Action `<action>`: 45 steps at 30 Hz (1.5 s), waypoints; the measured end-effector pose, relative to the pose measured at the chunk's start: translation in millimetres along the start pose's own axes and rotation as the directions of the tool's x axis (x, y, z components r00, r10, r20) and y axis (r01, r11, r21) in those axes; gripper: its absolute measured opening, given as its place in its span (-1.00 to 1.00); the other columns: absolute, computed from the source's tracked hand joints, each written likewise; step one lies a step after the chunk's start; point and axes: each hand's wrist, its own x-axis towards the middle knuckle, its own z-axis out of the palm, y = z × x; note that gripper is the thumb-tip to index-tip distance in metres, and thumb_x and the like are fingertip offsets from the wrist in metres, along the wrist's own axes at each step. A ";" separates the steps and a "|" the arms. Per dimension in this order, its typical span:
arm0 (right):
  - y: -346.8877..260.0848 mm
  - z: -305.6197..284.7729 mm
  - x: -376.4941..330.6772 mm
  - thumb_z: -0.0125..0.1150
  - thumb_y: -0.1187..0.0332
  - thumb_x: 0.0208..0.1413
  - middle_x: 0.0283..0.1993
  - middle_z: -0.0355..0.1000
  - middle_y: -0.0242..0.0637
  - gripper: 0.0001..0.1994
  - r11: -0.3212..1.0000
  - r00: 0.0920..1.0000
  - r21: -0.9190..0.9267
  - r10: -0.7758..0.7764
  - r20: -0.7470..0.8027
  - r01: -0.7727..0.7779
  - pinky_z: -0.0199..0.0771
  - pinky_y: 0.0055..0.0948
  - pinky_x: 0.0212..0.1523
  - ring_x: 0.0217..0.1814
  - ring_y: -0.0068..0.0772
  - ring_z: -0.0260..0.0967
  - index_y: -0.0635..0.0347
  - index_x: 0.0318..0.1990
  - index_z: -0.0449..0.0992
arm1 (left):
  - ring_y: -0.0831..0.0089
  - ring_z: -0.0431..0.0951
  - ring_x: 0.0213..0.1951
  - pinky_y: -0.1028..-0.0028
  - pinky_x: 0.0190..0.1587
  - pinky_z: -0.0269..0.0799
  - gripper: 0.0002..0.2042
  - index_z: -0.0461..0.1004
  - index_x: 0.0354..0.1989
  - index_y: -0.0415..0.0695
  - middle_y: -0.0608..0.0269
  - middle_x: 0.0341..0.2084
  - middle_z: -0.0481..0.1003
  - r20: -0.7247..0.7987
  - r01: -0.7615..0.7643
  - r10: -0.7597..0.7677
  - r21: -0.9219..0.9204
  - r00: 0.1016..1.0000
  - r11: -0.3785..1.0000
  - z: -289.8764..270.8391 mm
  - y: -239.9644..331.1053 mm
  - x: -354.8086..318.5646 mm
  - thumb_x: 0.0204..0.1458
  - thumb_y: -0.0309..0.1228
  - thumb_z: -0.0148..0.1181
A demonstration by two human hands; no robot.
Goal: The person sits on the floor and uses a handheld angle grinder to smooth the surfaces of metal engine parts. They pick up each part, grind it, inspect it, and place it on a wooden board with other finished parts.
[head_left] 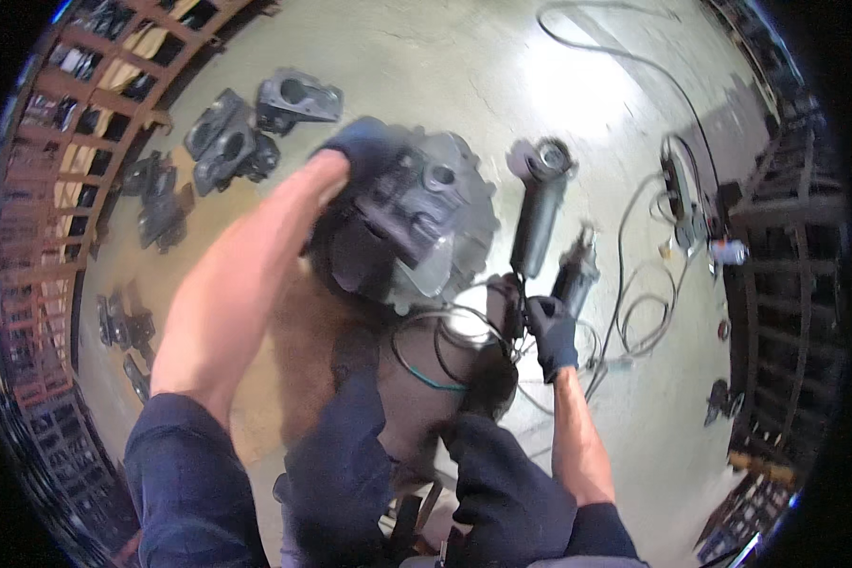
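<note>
My left hand (364,151), in a dark glove, is closed on the upper left edge of a dark metal casting (417,204) with a round hole. The casting is over a wide round plate with a toothed rim (478,222); whether it rests on it I cannot tell. Further right, my gloved right hand (551,333) is closed at the tail end of a black angle grinder (538,218), whose round head points away from me. Its fingers are partly hidden. A second, slimmer power tool (576,275) lies just beyond that hand.
Several dark castings (232,142) lie on the floor at the left. Looped cables (445,346) hang near my knees, and more cord (653,303) runs to a power strip (677,189) at the right. A brown metal rack (47,208) lines the left, dark cages (790,284) the right.
</note>
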 end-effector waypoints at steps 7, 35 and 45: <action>13.2 -19.7 -17.7 0.21 0.01 0.16 -0.17 0.61 -0.03 -0.56 0.968 0.988 -0.223 0.083 -0.133 -0.112 0.50 -0.27 -0.05 -0.10 -0.09 0.59 0.22 -0.07 0.62 | 0.37 0.48 -0.36 0.41 -0.24 0.42 -0.90 0.54 -0.31 -0.18 0.25 -0.41 0.51 -0.273 -0.185 -0.053 -0.771 0.961 0.609 48.3 -31.2 -51.2 0.02 -0.44 0.23; 5.7 27.6 -5.1 0.36 -0.03 -0.08 -0.33 0.60 0.03 -0.56 0.701 0.996 -0.710 0.085 -0.001 -0.061 0.56 -0.13 -0.15 -0.23 0.05 0.60 0.23 -0.32 0.67 | 0.17 0.58 -0.31 0.31 -0.18 0.46 -0.71 0.56 -0.14 -0.18 -0.01 -0.36 0.58 -0.385 -0.110 -0.107 -0.501 0.917 0.859 53.9 -16.4 -61.4 0.15 -0.21 0.12; -96.0 -56.1 -66.4 0.27 0.04 0.17 -0.48 0.43 -0.42 -0.59 0.960 0.984 -0.269 0.119 0.135 -0.079 0.28 -0.55 -0.55 -0.56 -0.63 0.30 0.28 -0.15 0.59 | 0.49 0.44 -0.32 0.38 -0.15 0.44 -0.62 0.55 -0.11 -0.25 0.06 -0.32 0.58 -0.315 -0.026 -0.365 -0.786 0.876 0.617 85.9 -19.6 -50.0 0.22 -0.11 0.15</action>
